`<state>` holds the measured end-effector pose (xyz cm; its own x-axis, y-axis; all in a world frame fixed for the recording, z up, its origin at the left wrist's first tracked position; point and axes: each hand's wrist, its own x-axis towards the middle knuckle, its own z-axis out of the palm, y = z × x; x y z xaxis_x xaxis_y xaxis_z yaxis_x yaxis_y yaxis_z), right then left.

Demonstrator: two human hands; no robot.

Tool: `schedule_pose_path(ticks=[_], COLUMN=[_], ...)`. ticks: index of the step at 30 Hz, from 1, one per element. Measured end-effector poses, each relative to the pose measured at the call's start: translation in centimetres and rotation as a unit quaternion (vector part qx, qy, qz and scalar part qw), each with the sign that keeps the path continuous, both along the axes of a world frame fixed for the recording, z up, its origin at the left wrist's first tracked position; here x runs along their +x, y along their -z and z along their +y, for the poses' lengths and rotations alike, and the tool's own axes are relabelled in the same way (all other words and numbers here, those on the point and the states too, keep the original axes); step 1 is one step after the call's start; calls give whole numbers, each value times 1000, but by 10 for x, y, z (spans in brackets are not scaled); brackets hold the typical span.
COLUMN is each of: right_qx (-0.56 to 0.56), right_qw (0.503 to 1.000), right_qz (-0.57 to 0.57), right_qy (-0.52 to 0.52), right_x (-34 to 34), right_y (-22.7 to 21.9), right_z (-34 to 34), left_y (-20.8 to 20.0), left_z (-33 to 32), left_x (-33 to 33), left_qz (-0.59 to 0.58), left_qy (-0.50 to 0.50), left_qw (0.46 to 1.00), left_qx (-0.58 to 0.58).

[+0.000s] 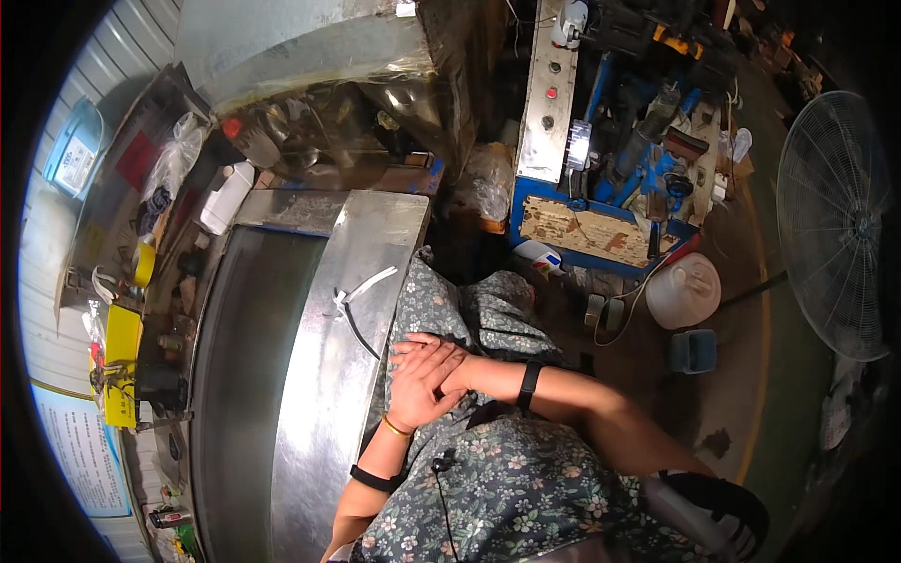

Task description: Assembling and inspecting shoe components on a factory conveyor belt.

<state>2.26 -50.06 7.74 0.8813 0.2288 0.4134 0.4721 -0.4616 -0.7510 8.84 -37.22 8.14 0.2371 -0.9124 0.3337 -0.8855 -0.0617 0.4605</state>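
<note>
My left hand (424,379) lies palm down across the back of my right hand (456,373), in front of my body. Its fingers are stretched out, with the thumb apart from them. Much of my right hand is covered; some of its fingertips show stretched out beyond my left hand. Neither hand holds a thing. Both rest over a dark flowered apron (526,469). Left of them is a shiny metal ledge (324,385), bearing white and black cable ties (361,289).
A dark belt-like surface (249,375) runs left of the ledge. Further left are a white jug (227,197) and a yellow bin (122,366). Ahead right stands a blue-framed tool bench (601,235). A white canister (683,291), a blue tub (693,352) and a large fan (835,225) stand right.
</note>
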Motion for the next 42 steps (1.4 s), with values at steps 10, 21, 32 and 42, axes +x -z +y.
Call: schedule_pose_path(ticks=[10, 21, 32, 42], right_qx=[-68, -267, -201, -214], right_qw=[997, 962, 975, 969], right_qz=[-1, -27, -91, -112], right_qy=[-30, -44, 17, 44], right_x=[16, 42, 32, 25], right_y=[25, 107, 73, 74], right_z=[-3, -1, 0, 1], left_y=[2, 11, -230, -239], left_z=[0, 3, 25, 15], left_x=[5, 10, -5, -55], left_qz=[3, -6, 304, 295], left_qy=[6, 32, 327, 428], left_qw=[1000, 998, 881, 755], left_qx=[3, 58, -158, -399])
